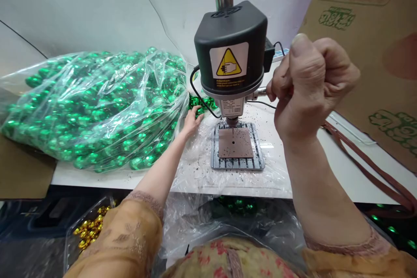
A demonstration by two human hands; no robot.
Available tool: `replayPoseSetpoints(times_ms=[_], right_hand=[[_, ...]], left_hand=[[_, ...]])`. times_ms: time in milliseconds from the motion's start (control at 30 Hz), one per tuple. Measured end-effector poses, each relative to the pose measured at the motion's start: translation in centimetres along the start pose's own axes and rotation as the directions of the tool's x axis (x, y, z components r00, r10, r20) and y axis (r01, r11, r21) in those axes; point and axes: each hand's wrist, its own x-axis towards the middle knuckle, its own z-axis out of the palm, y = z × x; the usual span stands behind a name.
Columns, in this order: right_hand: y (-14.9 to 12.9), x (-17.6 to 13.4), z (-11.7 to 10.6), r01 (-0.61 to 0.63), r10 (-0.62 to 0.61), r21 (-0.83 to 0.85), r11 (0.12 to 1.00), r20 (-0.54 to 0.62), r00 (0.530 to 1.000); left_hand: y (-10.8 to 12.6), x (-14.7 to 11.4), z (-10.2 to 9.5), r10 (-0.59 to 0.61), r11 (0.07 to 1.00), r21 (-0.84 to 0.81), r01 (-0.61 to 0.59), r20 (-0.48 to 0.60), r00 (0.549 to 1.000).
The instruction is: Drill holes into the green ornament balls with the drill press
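Note:
A small black bench drill press [232,47] with a yellow warning sticker stands on the white table. Its bit points down at a brown square board [241,150] with a hole in it, lying on the slotted grey base plate [237,166]. My right hand [309,82] is closed in a fist at the end of the press's metal feed lever [259,92]; the grip itself is hidden by the fingers. At the mouth of a clear plastic bag [156,82], my left hand [193,120] reaches with fingers apart to shiny green faceted balls [205,103], touching them.
The bag full of green balls fills the table's left side. Dark shavings [269,130] lie around the base. A cardboard box [374,52] and a brown strap [368,160] are at right. Below the edge are a tub of gold balls [93,228] and more green balls [239,205].

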Motion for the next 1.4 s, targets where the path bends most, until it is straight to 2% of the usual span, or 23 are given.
replayPoseSetpoints(times_ms=[100,167,267,333,400,500,600,800,967,1167,1400], right_hand=[[-0.1,-0.1,0.0,-0.008,0.008,-0.010,1.000,-0.008,1.000],[-0.1,-0.2,-0.1,-0.013,0.013,-0.008,1.000,-0.001,1.000],[-0.1,-0.3,-0.2,-0.023,0.023,-0.027,0.999,0.010,1.000],[0.0,-0.3,-0.2,-0.031,0.031,-0.061,0.998,0.013,0.999],[0.0,-0.3,-0.3,-0.036,0.037,-0.081,0.996,0.004,0.999],[0.2,-0.3,-0.2,-0.029,0.029,-0.039,0.999,-0.002,1.000],[0.4,-0.3,-0.2,-0.007,0.007,0.010,1.000,0.000,1.000],[0.7,-0.3,-0.5,-0.010,0.012,-0.083,0.997,0.025,1.000],[0.3,-0.4,-0.3,0.006,-0.006,-0.006,1.000,0.023,1.000],[0.2,-0.4,-0.3,-0.014,0.016,-0.057,0.998,0.029,0.999],[0.5,-0.5,-0.4,-0.044,0.047,-0.128,0.991,0.024,0.999]], left_hand=[[0.6,-0.2,0.2,-0.018,0.993,-0.115,0.015,-0.027,0.999],[1.6,-0.6,0.0,-0.078,0.959,-0.280,0.052,-0.081,0.994],[3.6,-2.2,-0.8,-0.153,0.798,-0.599,0.068,-0.092,0.984],[4.9,-4.2,-1.1,-0.153,0.730,-0.678,0.083,-0.044,0.987],[5.9,-6.7,-1.0,-0.148,0.732,-0.671,0.119,0.013,0.989],[6.5,-10.0,0.3,-0.110,0.797,-0.588,0.139,0.085,0.990],[6.5,-11.8,2.0,-0.055,0.853,-0.509,0.114,0.130,0.990],[6.6,-12.1,3.8,0.028,0.896,-0.442,0.045,0.158,0.987],[6.9,-12.0,4.0,0.075,0.920,-0.392,-0.008,0.154,0.985],[7.1,-12.3,4.0,0.171,0.931,-0.349,-0.105,0.164,0.972],[7.2,-13.0,5.0,0.127,0.897,-0.441,-0.022,0.210,0.969]])
